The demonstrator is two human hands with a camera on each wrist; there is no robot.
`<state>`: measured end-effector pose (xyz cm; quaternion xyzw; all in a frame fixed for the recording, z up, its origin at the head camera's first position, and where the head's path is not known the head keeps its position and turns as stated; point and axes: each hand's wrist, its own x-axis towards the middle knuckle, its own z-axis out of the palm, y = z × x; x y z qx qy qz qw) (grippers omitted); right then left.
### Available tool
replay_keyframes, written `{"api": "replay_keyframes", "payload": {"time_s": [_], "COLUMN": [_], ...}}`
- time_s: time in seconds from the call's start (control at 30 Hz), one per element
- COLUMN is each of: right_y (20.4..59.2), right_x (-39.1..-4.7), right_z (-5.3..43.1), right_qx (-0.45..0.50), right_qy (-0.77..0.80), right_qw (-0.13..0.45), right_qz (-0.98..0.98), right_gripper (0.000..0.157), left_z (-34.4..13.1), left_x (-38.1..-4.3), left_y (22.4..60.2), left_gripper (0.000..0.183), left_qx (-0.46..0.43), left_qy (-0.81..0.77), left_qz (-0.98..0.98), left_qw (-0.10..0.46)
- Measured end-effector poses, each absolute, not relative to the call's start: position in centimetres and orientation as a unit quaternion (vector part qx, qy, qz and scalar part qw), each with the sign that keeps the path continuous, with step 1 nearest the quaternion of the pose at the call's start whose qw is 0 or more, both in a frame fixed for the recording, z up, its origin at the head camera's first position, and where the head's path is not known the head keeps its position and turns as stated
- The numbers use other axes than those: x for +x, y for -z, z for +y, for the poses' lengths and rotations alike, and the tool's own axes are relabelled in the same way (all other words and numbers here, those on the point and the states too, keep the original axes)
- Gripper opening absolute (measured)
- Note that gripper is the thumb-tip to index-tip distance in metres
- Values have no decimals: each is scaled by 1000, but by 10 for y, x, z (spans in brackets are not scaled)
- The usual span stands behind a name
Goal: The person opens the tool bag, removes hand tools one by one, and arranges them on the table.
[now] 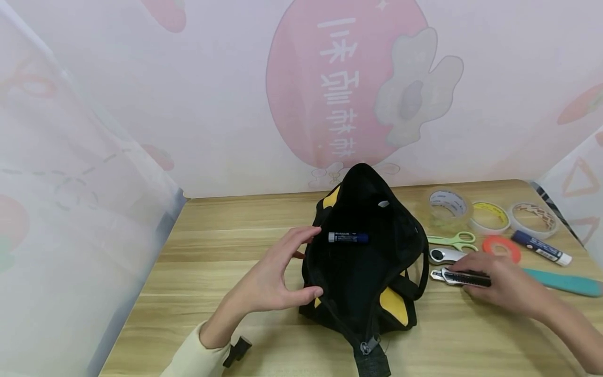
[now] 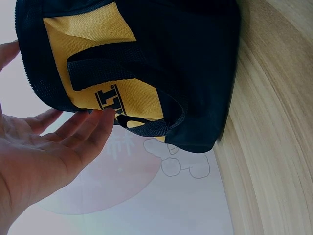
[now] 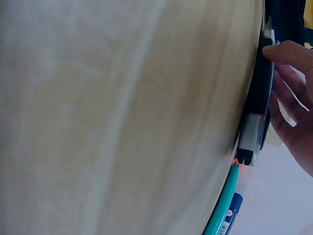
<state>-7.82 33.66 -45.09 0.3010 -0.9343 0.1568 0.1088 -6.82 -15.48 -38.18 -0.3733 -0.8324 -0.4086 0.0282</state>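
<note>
A black and yellow tool bag point(image 1: 393, 306) stands unzipped with its mouth gaping, and a dark blue marker point(image 1: 348, 237) with a pale end lies inside. My left hand point(image 1: 273, 277) is at the bag's left rim, thumb and fingers spread apart. In the left wrist view, its fingertips point(image 2: 105, 120) touch the yellow side panel below a black strap loop. To the right of the bag, my right hand point(image 1: 499, 283) holds a black and silver utility knife point(image 1: 466, 278) between thumb and fingers, low over the table. The right wrist view shows the thumb along the knife's point(image 3: 257, 88) side.
Behind the right hand lie green scissors point(image 1: 454, 240), a silver-grey cutter point(image 1: 445, 255), a red tape roll point(image 1: 501, 247), another blue marker point(image 1: 542, 247) and a teal long-handled tool point(image 1: 565, 283). Several tape rolls point(image 1: 533, 220) lie farther back. A black buckle point(image 1: 237, 351) lies by the left sleeve.
</note>
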Motion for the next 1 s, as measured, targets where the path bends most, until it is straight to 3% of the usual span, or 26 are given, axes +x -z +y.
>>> {"api": "replay_keyframes", "payload": {"time_s": [0.47,0.73,1.0], "right_y": [444,435,413], "right_x": [-75,-85,-93], "right_z": [326,322,315], "right_qx": [288,340,327], "right_qy": [-199,-224,-223], "right_qw": [133,193,217], "right_qz": [-927,-893,-892], "right_gripper": [49,56,58], "left_z": [-155,-155,-155], "left_x": [-69,-68,-68], "left_y": [382,381,381], "left_gripper": [94,94,95], "left_qx": [-374,-371,-370], "left_qy": [405,405,405], "left_qz": [-834,-835,-836], "left_qw": [29,25,23]}}
